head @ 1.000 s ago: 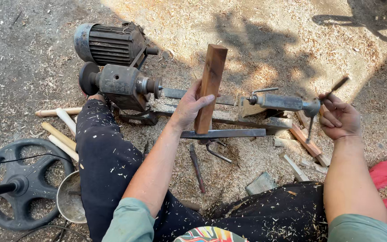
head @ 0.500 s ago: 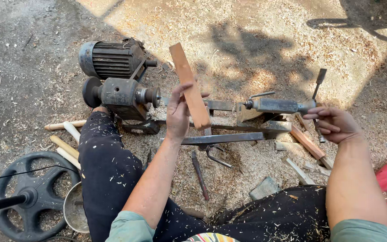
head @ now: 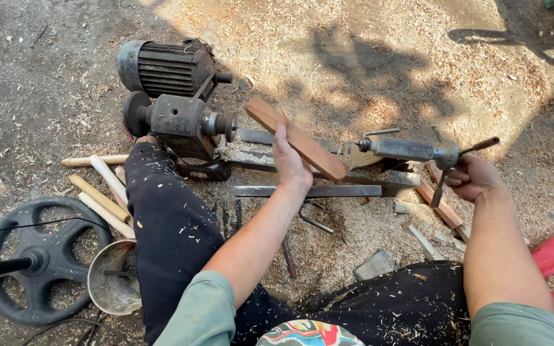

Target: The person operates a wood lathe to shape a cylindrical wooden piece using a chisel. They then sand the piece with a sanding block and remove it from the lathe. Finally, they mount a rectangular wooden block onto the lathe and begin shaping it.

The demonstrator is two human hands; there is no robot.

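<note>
Between headstock (head: 184, 122) and tailstock (head: 405, 149), left hand (head: 290, 163) grips wood block (head: 296, 138) (tilted).

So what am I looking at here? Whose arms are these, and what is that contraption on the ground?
The picture comes from a camera worn on a person's head, looking down, so the arms and dark trousers are that person's own, seated on the ground. The left hand holds a flat reddish wood block, tilted, between the two ends of a small home-built lathe. On the left sits a grey electric motor with the spindle head in front of it. The right hand grips the crank handle of the tailstock. A metal bar lies across in front. Around them are wood shavings, pale turned sticks, a black wheel and a metal bowl.
</note>
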